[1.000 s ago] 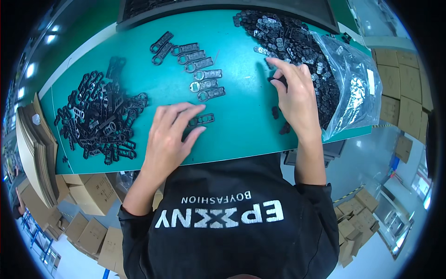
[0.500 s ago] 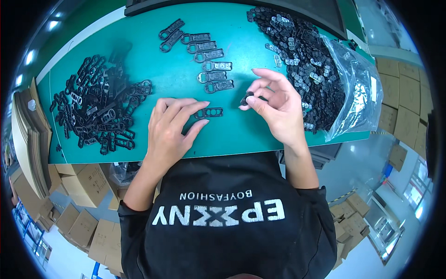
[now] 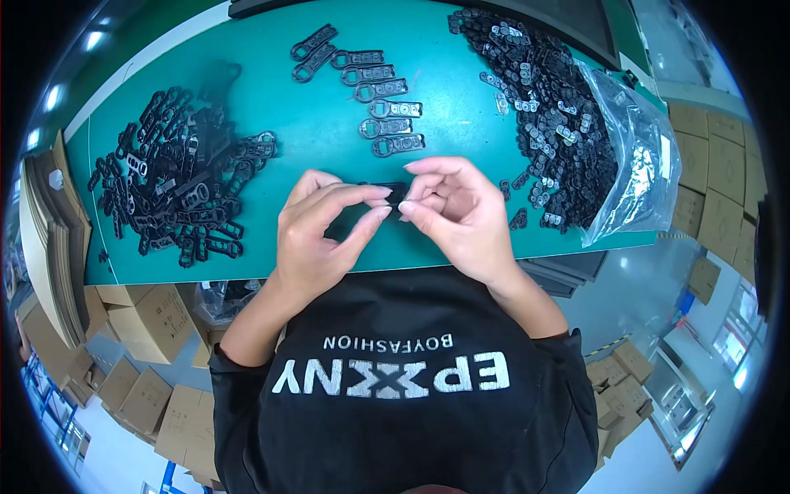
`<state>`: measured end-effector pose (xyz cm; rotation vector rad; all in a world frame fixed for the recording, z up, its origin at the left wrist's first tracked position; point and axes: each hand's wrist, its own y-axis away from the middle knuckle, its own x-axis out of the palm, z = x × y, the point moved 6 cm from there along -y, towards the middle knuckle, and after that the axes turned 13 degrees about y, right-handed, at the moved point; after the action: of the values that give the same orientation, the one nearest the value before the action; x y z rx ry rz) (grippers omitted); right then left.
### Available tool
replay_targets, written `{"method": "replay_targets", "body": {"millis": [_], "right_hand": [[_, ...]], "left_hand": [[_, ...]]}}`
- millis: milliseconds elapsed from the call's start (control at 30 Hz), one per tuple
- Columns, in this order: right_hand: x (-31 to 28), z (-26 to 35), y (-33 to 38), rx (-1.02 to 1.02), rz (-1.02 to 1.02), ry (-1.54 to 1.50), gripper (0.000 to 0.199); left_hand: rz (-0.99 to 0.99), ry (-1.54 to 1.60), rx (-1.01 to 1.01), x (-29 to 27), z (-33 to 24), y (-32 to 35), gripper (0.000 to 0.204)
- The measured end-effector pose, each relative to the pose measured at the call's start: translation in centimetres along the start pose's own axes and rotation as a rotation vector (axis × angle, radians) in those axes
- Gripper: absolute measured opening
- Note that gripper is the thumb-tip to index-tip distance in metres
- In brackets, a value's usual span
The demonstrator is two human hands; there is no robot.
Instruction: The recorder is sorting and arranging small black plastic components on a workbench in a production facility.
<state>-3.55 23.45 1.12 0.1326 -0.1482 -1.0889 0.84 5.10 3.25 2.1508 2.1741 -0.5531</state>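
Observation:
My left hand [image 3: 321,230] and my right hand [image 3: 461,214] meet over the near middle of the table. Between their pinched fingertips is a small black plastic piece [image 3: 397,194], mostly hidden by the fingers. Directly behind the fingertips lies a black plastic frame [image 3: 377,184], of which only an edge shows. Farther back, several long black frames with a ring at one end form a column, one of them a ringed frame [image 3: 398,145] just beyond my hands. Two more ringed frames [image 3: 313,62] lie slanted at the upper left of that column.
A loose heap of black ringed frames [image 3: 169,193] covers the left of the green table [image 3: 304,132]. At the right, a big pile of small black button pads [image 3: 568,144] lies beside a clear plastic bag [image 3: 646,156]. Cardboard sheets [image 3: 53,239] stand past the left edge.
My right hand has moved left and nearer, bringing the small black piece to my left hand's fingertips. My left hand has shifted slightly right and closed its fingers.

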Motion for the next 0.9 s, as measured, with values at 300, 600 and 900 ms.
{"method": "replay_targets", "body": {"millis": [300, 600, 900], "right_hand": [[0.4, 2.3, -1.4, -0.305, -0.060, 0.763, 0.053], [1.0, 2.7, -1.5, -0.401, -0.023, 0.904, 0.063], [1.8, 3.8, -1.5, -0.471, -0.024, 1.054, 0.066]], "left_hand": [[-0.039, -0.241, 0.050, -1.1, 0.6, 0.1, 0.049], [0.017, -0.325, 0.048, -0.7, 1.7, 0.9, 0.049], [-0.003, -0.319, 0.061, -0.7, 2.0, 1.0, 0.047]]}}
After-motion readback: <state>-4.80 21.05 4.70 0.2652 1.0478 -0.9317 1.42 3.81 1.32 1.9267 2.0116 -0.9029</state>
